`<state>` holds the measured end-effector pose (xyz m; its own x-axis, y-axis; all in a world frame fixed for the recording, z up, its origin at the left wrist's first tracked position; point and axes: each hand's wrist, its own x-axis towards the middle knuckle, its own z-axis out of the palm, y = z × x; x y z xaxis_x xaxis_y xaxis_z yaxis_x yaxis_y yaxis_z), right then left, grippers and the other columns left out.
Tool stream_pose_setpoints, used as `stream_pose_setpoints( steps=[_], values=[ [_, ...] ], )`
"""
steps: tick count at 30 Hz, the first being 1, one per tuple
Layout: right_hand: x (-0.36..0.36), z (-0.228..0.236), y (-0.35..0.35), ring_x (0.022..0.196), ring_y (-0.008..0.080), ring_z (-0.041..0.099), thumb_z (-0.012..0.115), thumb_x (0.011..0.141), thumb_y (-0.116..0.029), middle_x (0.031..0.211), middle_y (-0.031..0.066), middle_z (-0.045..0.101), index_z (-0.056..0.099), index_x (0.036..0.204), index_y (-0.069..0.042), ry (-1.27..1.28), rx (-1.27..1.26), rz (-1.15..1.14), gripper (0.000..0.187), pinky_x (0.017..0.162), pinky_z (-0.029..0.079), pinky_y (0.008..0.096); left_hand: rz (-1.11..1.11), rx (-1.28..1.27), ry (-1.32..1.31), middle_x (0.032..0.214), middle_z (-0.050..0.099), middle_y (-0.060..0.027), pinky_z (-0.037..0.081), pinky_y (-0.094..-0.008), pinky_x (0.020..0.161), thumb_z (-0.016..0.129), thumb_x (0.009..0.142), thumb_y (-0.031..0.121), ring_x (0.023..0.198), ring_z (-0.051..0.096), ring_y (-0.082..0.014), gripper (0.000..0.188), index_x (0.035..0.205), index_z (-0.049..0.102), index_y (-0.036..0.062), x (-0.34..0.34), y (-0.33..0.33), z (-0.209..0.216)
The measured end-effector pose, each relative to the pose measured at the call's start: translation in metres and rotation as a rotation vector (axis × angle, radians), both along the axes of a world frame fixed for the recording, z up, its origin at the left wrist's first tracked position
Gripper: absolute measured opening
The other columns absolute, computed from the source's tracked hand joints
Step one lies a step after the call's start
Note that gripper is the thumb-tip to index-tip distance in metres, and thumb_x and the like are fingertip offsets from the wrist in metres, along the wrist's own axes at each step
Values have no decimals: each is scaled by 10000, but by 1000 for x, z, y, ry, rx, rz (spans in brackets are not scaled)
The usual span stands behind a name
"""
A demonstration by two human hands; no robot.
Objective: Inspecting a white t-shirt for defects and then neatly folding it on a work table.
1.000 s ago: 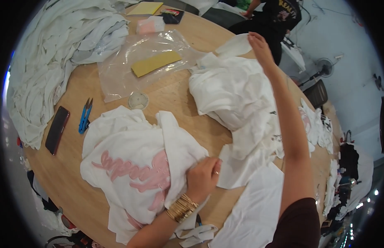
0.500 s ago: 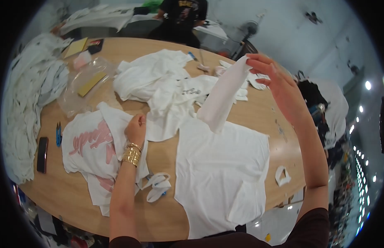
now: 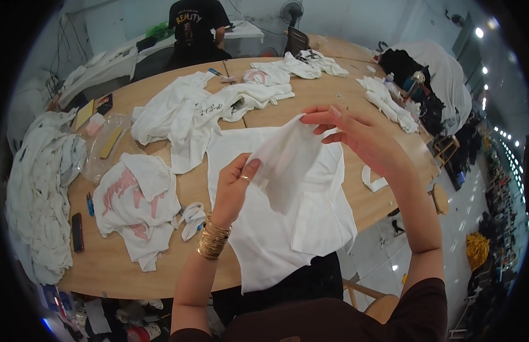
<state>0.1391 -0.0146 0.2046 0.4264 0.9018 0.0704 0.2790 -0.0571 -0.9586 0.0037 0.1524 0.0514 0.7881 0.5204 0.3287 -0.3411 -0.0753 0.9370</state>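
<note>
A white shirt (image 3: 259,245) lies spread on the wooden table in front of me, its near end hanging over the edge toward my lap. One thin part of it, which looks like a sleeve, is raised off the rest. My left hand (image 3: 231,185), with gold bangles and a ring, pinches this raised cloth at its left side. At its upper right corner my right hand (image 3: 358,134) grips the edge between thumb and fingers, the other fingers loosely stretched. The cloth hangs slanting between both hands. Another folded flap rests on the shirt's lower right.
Left of the shirt lie a bunched white shirt with pink lettering (image 3: 133,196), white fabric strips (image 3: 192,219), blue snips (image 3: 90,204) and a phone (image 3: 77,232). A large white cloth pile (image 3: 42,194) covers the left edge. Farther back lies a shirt with black lettering (image 3: 173,117); a person (image 3: 199,28) sits beyond.
My left hand has left the pink-lettered shirt and moved right to take hold of the raised cloth. My right hand has come lower and nearer. The view has shifted.
</note>
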Motion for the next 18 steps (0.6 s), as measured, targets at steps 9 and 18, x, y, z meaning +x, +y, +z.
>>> stream_pose_setpoints(
  steps=[9, 18],
  values=[
    [13, -60, -74, 1047, 147, 478, 395, 950, -311, 1239, 63, 510, 551, 1187, -18, 118, 4, -40, 408, 909, 374, 297, -162, -441, 197, 806, 535, 100, 358, -157, 526, 498, 925, 246, 685, 467, 16, 194, 954, 590, 78, -20, -34, 5],
    [20, -186, -134, 777, 66, 538, 650, 818, -245, 817, -7, 624, 645, 994, -22, 82, -173, -472, 284, 702, 415, 208, -107, -233, 336, 825, 555, 85, 393, -185, 568, 511, 916, 250, 719, 487, -19, 214, 977, 610, 69, 34, -90, -18]
  ],
)
